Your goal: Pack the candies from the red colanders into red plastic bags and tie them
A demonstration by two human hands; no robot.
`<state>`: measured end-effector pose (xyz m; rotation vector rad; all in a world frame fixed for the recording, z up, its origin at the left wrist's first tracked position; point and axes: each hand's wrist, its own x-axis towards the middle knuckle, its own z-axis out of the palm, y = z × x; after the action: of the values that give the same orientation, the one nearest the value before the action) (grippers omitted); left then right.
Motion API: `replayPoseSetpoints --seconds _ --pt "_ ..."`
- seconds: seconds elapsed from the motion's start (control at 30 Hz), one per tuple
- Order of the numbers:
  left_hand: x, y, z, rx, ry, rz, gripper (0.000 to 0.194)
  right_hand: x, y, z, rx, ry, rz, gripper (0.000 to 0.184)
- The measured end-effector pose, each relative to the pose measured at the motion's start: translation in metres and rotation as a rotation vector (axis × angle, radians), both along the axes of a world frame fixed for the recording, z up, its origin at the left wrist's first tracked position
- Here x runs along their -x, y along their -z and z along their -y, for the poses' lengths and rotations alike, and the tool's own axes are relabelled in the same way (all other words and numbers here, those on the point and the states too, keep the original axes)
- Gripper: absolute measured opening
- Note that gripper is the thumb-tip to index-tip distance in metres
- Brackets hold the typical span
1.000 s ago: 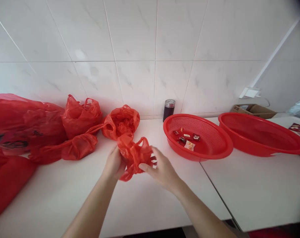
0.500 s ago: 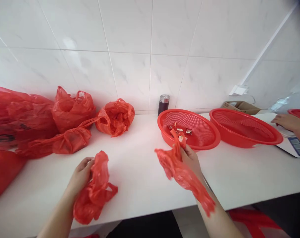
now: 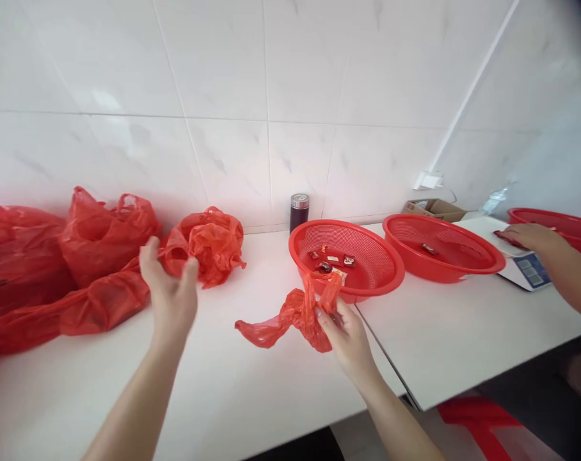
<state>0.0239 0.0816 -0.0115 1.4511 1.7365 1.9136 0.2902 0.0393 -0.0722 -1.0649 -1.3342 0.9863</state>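
the right hand (image 3: pixel 350 336) grips a crumpled red plastic bag (image 3: pixel 304 314) above the white counter (image 3: pixel 266 397), in front of a red basket (image 3: pixel 374 262) with small wrapped packets (image 3: pixel 349 261) inside. the left hand (image 3: pixel 170 294) has its fingers spread, near a bundle of red plastic (image 3: pixel 216 246) and other red bags (image 3: pixel 111 240). a dark bottle (image 3: pixel 299 213) with a silver lid stands behind the basket. farther right, beyond a second red basket (image 3: pixel 434 269), a co-worker's hand (image 3: pixel 537 237) holds a dark red packet (image 3: pixel 511 239) over a scale (image 3: pixel 523 272).
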Motion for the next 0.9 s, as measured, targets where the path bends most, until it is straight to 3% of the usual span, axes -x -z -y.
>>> replayPoseSetpoints --seconds 0.03,0.1,0.13,0.2,0.3,0.43,0.53,0.67,0.73,0.8,0.83,0.9 --pt "-0.015 0.008 0.016 -0.04 0.069 -0.145 0.058 0.001 -0.001 -0.001 -0.006 -0.01 0.008 0.025" --pt "-0.042 0.027 0.041 0.079 0.347 -0.383 0.046 0.004 -0.003 -0.002 -0.016 -0.071 -0.008 0.024" --pt "-0.051 0.036 0.049 0.132 0.41 -0.454 0.045 0.005 -0.004 -0.002 -0.022 -0.115 -0.026 0.023" --pt "-0.06 0.049 0.053 0.271 0.45 -0.462 0.042 0.007 -0.005 0.0 -0.018 -0.201 -0.062 0.022" --pt "-0.049 0.056 0.048 0.529 0.507 -0.275 0.028 -0.003 -0.001 0.002 0.009 -0.233 -0.086 0.02" --pt "-0.017 0.052 0.052 0.754 0.675 -0.093 0.022 -0.042 0.014 -0.003 0.053 -0.051 -0.1 0.026" --pt "0.0 0.052 0.063 0.822 0.587 -0.031 0.039 -0.073 0.019 -0.004 0.089 0.12 -0.067 0.027" --pt "-0.004 0.051 0.071 0.822 0.482 -0.011 0.041 -0.072 -0.011 0.017 -0.111 0.463 0.075 0.015" --pt "-0.013 0.047 0.072 0.811 0.511 -0.003 0.036 -0.051 -0.033 0.031 -0.31 0.362 0.277 0.013" --pt "-0.021 0.042 0.073 0.783 0.527 0.022 0.052 -0.026 -0.045 0.035 -0.492 0.027 0.53 0.017" --pt "-0.024 0.04 0.074 0.769 0.526 0.029 0.059 -0.015 -0.045 0.032 -0.56 -0.118 0.653 0.018" --pt "-0.025 0.038 0.078 0.758 0.533 0.012 0.057 0.0 -0.034 0.017 -0.627 -0.244 0.88 0.017"
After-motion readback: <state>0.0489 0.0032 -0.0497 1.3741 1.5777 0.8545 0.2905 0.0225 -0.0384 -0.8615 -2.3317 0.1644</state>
